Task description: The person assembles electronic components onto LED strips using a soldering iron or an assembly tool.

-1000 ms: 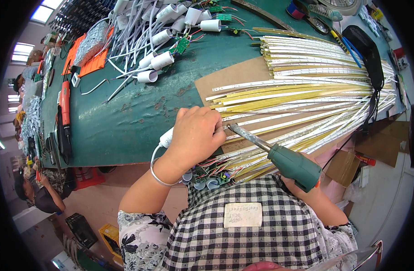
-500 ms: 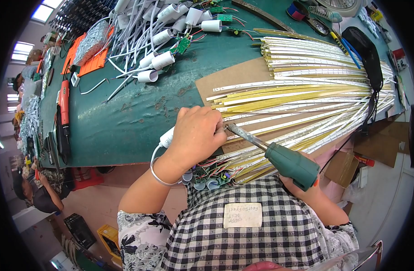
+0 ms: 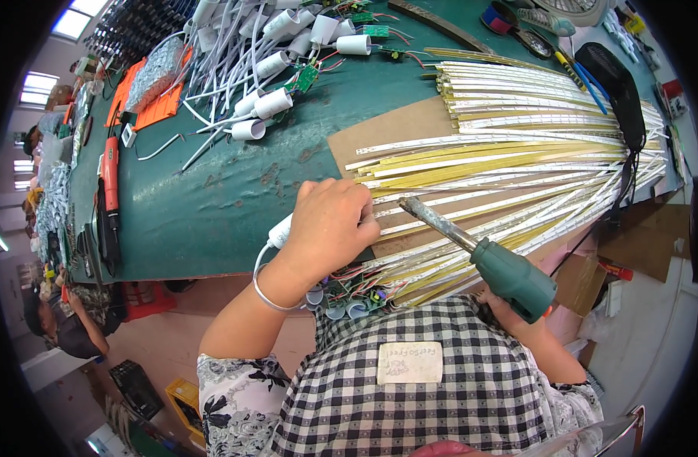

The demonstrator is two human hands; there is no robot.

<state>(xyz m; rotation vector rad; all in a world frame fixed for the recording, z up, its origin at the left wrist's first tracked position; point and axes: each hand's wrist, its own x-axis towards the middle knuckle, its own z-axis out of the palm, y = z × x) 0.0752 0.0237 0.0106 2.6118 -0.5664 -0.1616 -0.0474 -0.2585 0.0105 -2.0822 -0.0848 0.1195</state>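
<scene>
My left hand [image 3: 326, 221] is closed at the table's near edge, at the left ends of the strips. A white cylindrical end cap [image 3: 281, 231] with a white cable sticks out from under its palm; the pinched fingertips are hidden. My right hand [image 3: 509, 306] grips a green soldering gun [image 3: 512, 278], mostly hidden behind its body. The gun's metal tip points up and left, apart from my left hand and above the LED strips [image 3: 471, 202]. These white and yellow strips fan out to the right, partly over brown cardboard [image 3: 387, 131].
White end caps [image 3: 273, 103] with cables and green circuit boards lie heaped at the back. More boards [image 3: 349, 293] hang near my apron. A red-orange tool [image 3: 110, 175] lies at the left, a solder spool [image 3: 501, 17] at the back right. Another person [image 3: 67, 320] sits at far left.
My right hand has drawn the soldering gun right and slightly down, so its tip has come away from my left fingers. My left hand has barely moved.
</scene>
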